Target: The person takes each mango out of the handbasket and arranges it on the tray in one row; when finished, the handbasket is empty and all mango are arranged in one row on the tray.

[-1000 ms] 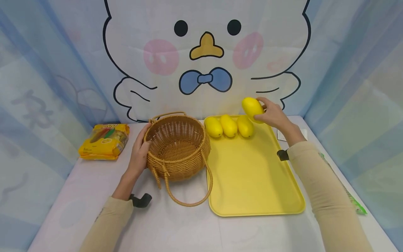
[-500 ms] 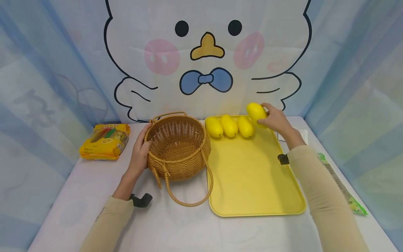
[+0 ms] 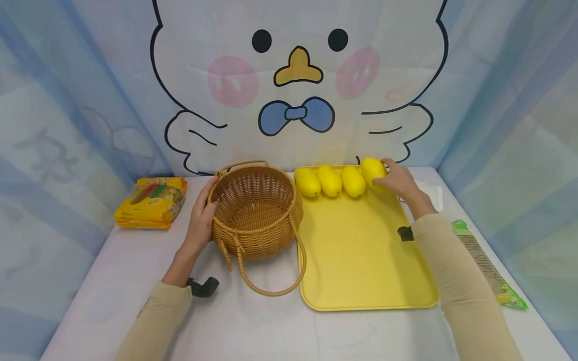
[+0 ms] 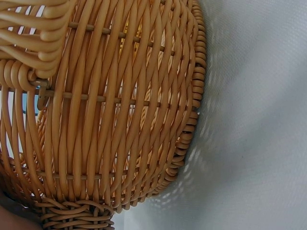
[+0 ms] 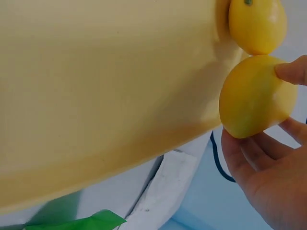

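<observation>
In the head view my right hand (image 3: pixel 399 181) pinches a yellow lemon (image 3: pixel 373 171) at the tray's far right corner. Thumb and fingers hold this lemon (image 5: pixel 256 96) from its right side in the right wrist view, against a neighbouring lemon (image 5: pixel 258 24). Three more lemons (image 3: pixel 329 181) lie in a row along the far edge of the yellow tray (image 3: pixel 361 260). My left hand (image 3: pixel 198 220) grips the left side of a round wicker basket (image 3: pixel 257 240), whose visible inside holds nothing. Its woven wall (image 4: pixel 120 96) fills much of the left wrist view; most of that hand is hidden there.
A yellow snack packet (image 3: pixel 151 203) lies left of the basket. Right of the tray are a white flat item (image 3: pixel 431 194) and a green-ended packet (image 3: pixel 485 265), partly behind the right sleeve. The basket's handle (image 3: pixel 271 294) hangs toward the front. A patterned curtain (image 3: pixel 295 145) stands behind.
My right hand has moved right and down with the lemon, from above the row to the row's right end. The left hand and basket have stayed put.
</observation>
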`<state>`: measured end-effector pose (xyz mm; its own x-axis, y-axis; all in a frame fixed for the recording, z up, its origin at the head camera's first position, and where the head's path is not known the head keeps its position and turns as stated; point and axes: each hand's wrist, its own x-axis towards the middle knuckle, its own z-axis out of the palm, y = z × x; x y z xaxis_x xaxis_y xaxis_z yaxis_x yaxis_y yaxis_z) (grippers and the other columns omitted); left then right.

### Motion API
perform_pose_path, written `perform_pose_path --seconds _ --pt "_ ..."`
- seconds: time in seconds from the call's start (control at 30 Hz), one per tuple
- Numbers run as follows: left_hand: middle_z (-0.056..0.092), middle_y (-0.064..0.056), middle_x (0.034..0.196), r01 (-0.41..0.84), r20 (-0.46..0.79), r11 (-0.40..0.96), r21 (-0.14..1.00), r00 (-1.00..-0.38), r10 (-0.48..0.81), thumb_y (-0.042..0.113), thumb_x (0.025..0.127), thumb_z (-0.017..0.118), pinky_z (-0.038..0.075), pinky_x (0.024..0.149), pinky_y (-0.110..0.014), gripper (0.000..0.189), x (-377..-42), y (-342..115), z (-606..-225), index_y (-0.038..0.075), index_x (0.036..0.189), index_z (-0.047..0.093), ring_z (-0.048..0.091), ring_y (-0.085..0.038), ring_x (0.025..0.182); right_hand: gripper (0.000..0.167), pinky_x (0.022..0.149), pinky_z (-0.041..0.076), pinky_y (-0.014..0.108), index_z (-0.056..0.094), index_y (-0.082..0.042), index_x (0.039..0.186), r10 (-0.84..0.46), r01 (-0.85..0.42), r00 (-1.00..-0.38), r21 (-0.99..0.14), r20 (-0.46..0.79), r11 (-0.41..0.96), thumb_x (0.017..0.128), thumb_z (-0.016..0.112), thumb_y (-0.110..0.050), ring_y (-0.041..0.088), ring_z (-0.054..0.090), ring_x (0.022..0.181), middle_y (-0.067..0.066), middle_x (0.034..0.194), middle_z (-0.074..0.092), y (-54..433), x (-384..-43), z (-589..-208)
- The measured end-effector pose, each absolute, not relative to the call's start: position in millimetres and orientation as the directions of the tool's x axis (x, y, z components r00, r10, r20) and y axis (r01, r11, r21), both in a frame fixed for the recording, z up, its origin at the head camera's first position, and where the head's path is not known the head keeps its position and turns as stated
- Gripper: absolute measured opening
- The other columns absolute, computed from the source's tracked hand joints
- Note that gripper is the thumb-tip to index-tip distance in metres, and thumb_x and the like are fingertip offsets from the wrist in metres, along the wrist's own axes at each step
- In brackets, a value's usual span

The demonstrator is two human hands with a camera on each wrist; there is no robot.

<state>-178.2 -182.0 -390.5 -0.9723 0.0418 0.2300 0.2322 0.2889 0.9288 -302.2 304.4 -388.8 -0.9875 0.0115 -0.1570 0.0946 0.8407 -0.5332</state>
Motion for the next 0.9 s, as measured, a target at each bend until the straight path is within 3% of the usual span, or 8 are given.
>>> perform_pose_path --seconds 0.43,0.9 --pt "0.021 -0.008 0.166 0.231 0.230 0.306 0.923 -0.972 0.040 0.006 0.099 0.033 0.019 0.124 -0.053 0.061 -180 -183 -393 0.010 0.158 0.024 0.020 -0.027 0.153 0.085 0.115 0.027 0.065 0.016 -0.002 0.158 0.059 0.177 -0.971 -0.538 -0.230 0.824 0.090 0.056 -0.035 0.048 0.034 0.133 0.030 0.155 0.030 307 -302 -405" --pt "0.021 -0.011 0.166 0.238 0.237 0.308 0.921 -0.971 0.043 0.006 0.098 0.034 0.020 0.123 -0.056 0.061 -178 -182 -391 0.010 0.158 0.024 0.022 -0.030 0.152 0.076 0.116 0.027 0.062 0.025 0.001 0.155 0.093 0.171 -0.981 -0.523 -0.172 0.835 0.092 0.046 -0.034 0.048 0.034 0.138 0.031 0.153 0.034 307 -301 -410"
